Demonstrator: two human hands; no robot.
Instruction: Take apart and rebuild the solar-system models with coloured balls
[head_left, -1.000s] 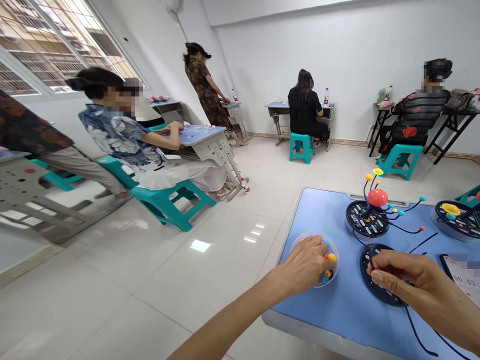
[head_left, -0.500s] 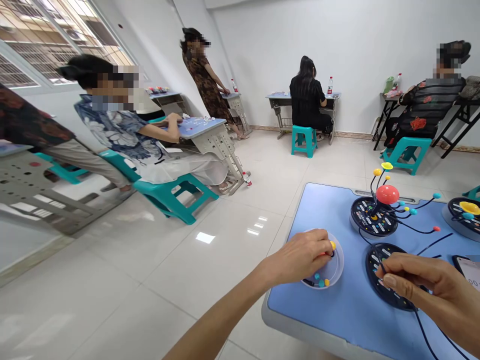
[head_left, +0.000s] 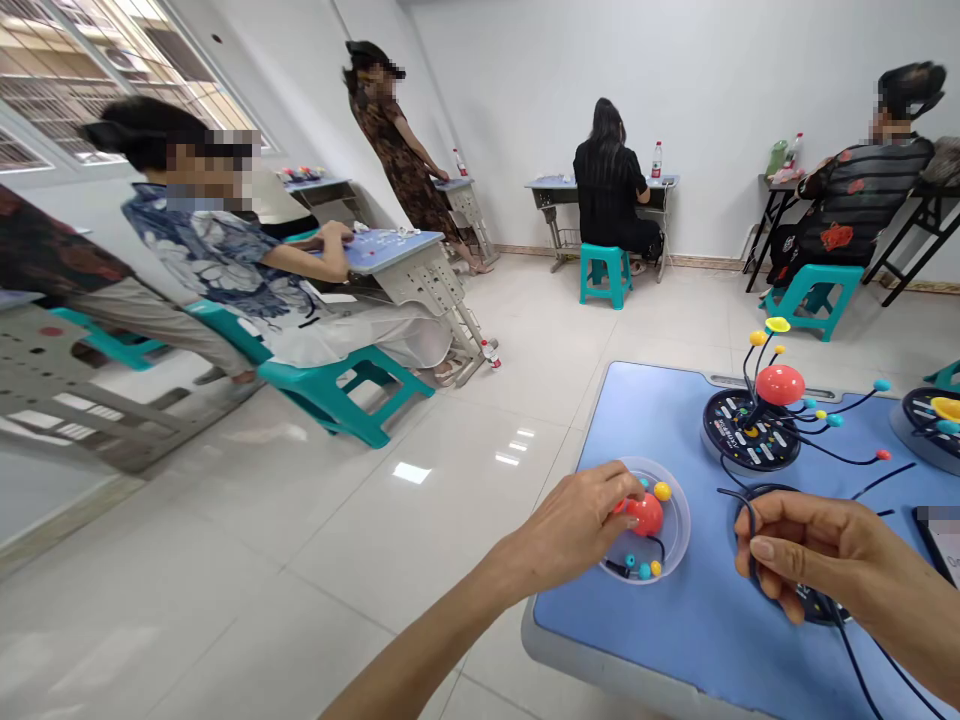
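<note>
Near the left edge of the counter (head_left: 585,622), the left hand (head_left: 579,522) reaches half-curled into a clear tub (head_left: 679,530), fingertips at a large red ball (head_left: 647,514); whether it grips cannot be told. To its right, the right hand (head_left: 829,548) pinches a black wire (head_left: 733,495) above a dark base (head_left: 811,605) ringed by bare wires: seemingly unfinished, with loose balls left in the tub. By the far edge, a ball-tipped model (head_left: 752,432) looks complete.

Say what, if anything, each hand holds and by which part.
The right hand pinches a black wire near its curved free end. The left hand is at a red ball in the tub; any grip cannot be told.
</note>
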